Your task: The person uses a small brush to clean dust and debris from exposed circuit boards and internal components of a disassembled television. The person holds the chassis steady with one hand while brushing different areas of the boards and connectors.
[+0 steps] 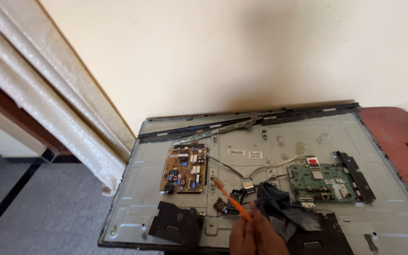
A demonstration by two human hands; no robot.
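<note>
My right hand (257, 234) is at the bottom edge of the view, closed around a thin orange tool (230, 198). The tool slants up and to the left over the grey metal back of an opened flat television (242, 141). Its tip lies just right of a brown power board (185, 170), and a small black part (237, 194) sits close beside its shaft. A dark grey cloth (276, 202) lies crumpled right next to my hand. A green circuit board (322, 182) is mounted further right. My left hand is out of sight.
Black plastic pieces (175, 224) lie on the panel's near left. Long black and metal strips (242, 122) rest along its far edge by the cream wall. A red table (393, 132) shows at the right. A rolled pale cover (48, 99) leans at the left above grey floor.
</note>
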